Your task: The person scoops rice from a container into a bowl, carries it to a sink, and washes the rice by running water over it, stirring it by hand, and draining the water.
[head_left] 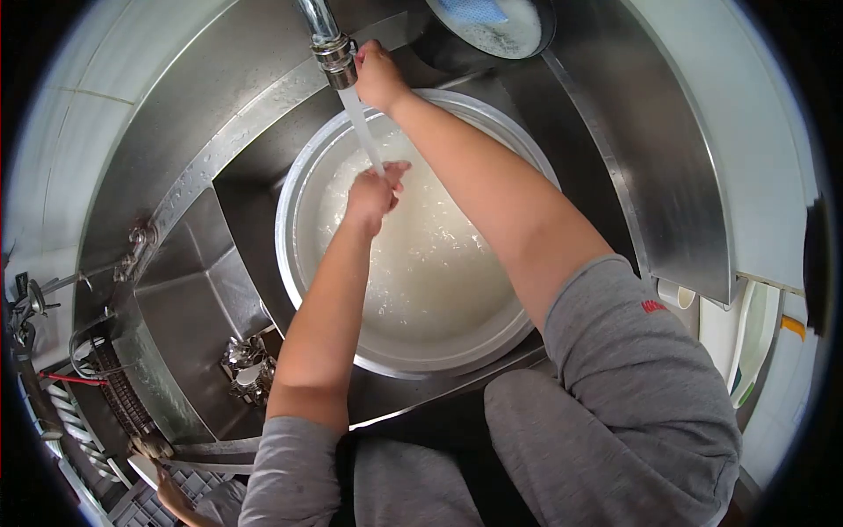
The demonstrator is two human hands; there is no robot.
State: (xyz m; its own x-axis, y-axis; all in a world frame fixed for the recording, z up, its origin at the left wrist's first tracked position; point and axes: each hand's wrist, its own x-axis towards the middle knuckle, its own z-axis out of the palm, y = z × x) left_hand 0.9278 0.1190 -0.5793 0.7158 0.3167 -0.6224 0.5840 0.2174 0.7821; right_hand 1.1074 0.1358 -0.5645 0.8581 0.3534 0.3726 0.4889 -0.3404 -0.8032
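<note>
A large round metal pot (291,255) stands in the sink and holds cloudy, whitish water (421,272). Above its far left side hangs a chrome faucet (335,60), with a water stream (362,127) running down from it. My right hand (381,79) is at the faucet's nozzle, its fingers bent against the side of the metal collar. In the stream, over the pot, I hold my left hand (373,195) with the fingers partly stretched and nothing visible in them. Some of its fingers are hidden by the hand itself.
A dark bowl (551,31) with foamy water and a blue cloth (474,10) stands at the back. Left of the pot is another sink basin (189,307) with metal utensils (250,364) near it. Another person's hand (171,492) shows at lower left.
</note>
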